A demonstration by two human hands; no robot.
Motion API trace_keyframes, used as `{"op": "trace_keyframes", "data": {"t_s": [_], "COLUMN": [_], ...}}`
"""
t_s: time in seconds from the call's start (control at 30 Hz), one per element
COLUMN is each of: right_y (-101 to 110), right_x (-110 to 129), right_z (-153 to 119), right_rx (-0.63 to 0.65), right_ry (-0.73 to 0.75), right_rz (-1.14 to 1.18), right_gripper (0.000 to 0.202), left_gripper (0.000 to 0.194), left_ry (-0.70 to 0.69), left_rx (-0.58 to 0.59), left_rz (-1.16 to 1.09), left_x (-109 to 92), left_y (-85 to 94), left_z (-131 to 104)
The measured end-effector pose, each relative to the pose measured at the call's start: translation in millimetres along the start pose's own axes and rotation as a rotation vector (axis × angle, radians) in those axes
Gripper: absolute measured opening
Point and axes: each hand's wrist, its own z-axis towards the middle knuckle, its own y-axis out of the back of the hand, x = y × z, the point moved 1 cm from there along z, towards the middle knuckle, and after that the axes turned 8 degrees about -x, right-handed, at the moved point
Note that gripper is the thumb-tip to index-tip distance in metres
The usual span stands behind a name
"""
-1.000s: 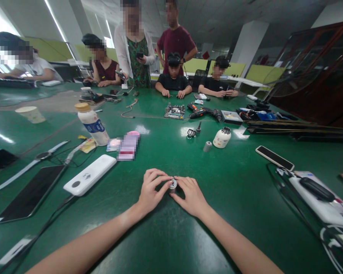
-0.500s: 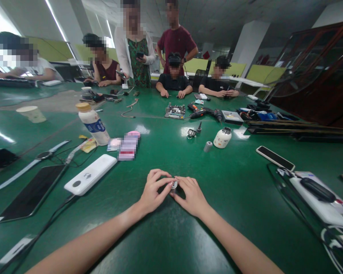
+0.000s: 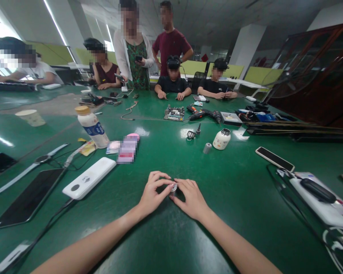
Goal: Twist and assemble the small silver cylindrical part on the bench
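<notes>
A small silver metal cylinder [image 3: 173, 188] stands on the green table between my hands. My left hand [image 3: 154, 192] holds it from the left, its fingertips at the rim. From the right, the fingertips of my right hand [image 3: 191, 196] close on the same piece. Fingers partly cover the cylinder. A second silver cylinder [image 3: 207, 148] stands farther back, beside a cream bottle [image 3: 221, 139] with a face drawn on it. Small dark metal parts [image 3: 191, 134] lie left of these.
At left are a white power bank [image 3: 90, 177], a tablet [image 3: 28, 198], a watch [image 3: 42, 159] and a capped bottle [image 3: 92, 127]. A phone [image 3: 274, 159] and cables lie right. Behind are a circuit board [image 3: 174, 113], power drills [image 3: 204, 115] and several people.
The view has shifted slightly. Both hands keep nearly the same hold on the cylinder, whose side shows a little more between the fingers.
</notes>
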Motion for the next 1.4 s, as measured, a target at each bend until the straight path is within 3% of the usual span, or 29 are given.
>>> {"op": "trace_keyframes", "data": {"t_s": [0.13, 0.27, 0.4, 0.53, 0.7, 0.83, 1.0, 1.23, 1.4], "right_y": [0.6, 1.4, 1.4, 1.2, 1.9, 1.4, 0.0, -0.4, -0.2], "right_x": [1.1, 2.1, 2.1, 1.9, 2.8, 2.4, 1.1, 1.0, 1.4], "right_z": [0.7, 1.2, 1.2, 1.3, 1.6, 1.3, 0.4, 0.3, 0.2], "right_rx": [0.007, 0.013, 0.017, 0.026, 0.022, 0.017, 0.014, 0.009, 0.009], "right_ry": [-0.002, -0.007, -0.019, -0.029, -0.034, -0.034, -0.027, -0.033, -0.039], "right_rz": [-0.017, -0.038, -0.018, -0.002, 0.006, 0.01, 0.016, 0.026, 0.029], "right_gripper": [0.032, 0.032, 0.032, 0.031, 0.029, 0.031, 0.034, 0.033, 0.035], "left_gripper": [0.016, 0.016, 0.012, 0.011, 0.01, 0.013, 0.01, 0.014, 0.021], "left_ry": [-0.011, 0.054, 0.178, 0.157, 0.14, -0.018, -0.164, -0.195, -0.181], "left_rx": [-0.07, -0.191, -0.101, -0.072, -0.128, -0.18, -0.14, -0.091, 0.011], "left_rz": [0.031, 0.222, 0.424, 0.484, 0.386, 0.196, 0.11, 0.083, 0.081], "left_x": [0.0, 10.2, 23.7, 28.3, 22.9, 12.4, 5.1, 5.7, 6.8], "left_y": [2.0, 4.4, 2.3, 0.3, 1.5, 4.0, 4.3, 2.9, 1.8], "left_z": [1.6, 0.4, -5.1, -8.5, -3.9, -1.1, -1.5, -1.7, -3.5]}}
